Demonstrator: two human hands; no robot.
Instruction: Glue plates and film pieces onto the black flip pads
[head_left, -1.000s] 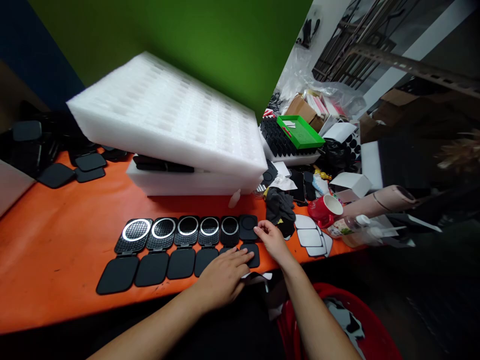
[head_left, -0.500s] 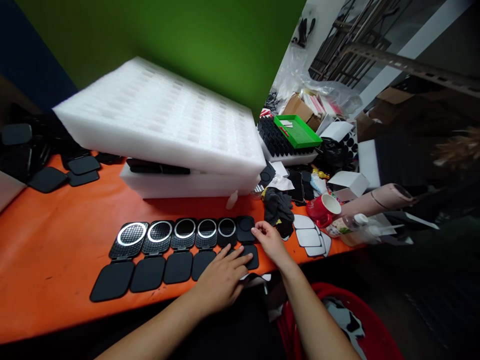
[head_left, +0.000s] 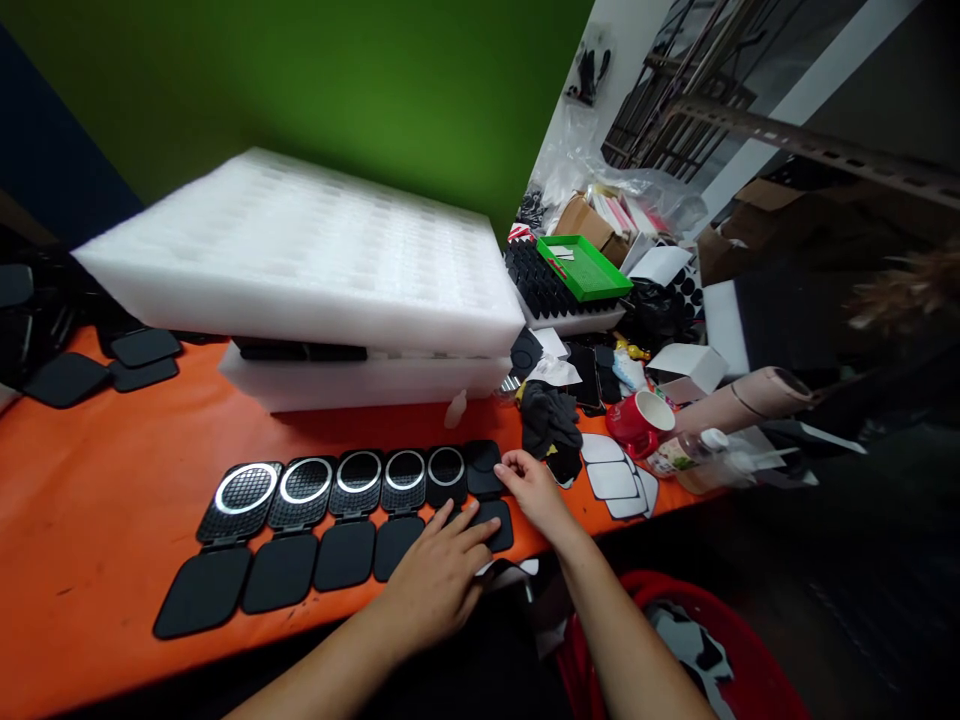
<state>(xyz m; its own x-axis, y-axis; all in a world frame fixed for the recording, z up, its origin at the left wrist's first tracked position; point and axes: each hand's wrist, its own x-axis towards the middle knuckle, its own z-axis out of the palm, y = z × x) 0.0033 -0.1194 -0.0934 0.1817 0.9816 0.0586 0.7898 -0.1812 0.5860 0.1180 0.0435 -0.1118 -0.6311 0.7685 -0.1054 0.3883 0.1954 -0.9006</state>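
Note:
A row of black hinged square holders (head_left: pixel 305 491) lies opened out along the table's front edge. Several upper panels carry a silver ring (head_left: pixel 358 470) over a grid pattern; the rightmost upper panel (head_left: pixel 481 458) is plain black with a faint round outline. My left hand (head_left: pixel 442 565) rests flat with fingers spread over the lower panels at the right end, partly covering them. My right hand (head_left: pixel 534 490) has thumb and forefinger pinched together at the right edge of the rightmost upper panel. Whatever lies between those fingertips is too small to make out.
Two white foam blocks (head_left: pixel 315 270) are stacked behind the row, a small bottle (head_left: pixel 455 409) before them. To the right lie dark gloves (head_left: pixel 550 415), white rounded sheets (head_left: pixel 611 475), a red mug (head_left: pixel 641 422) and a plastic bottle (head_left: pixel 686 452). A red bin (head_left: pixel 757 640) stands below.
The view has shifted slightly, so the table's contents sit a little lower and further left. Both hands keep nearly the same places on the rightmost holder.

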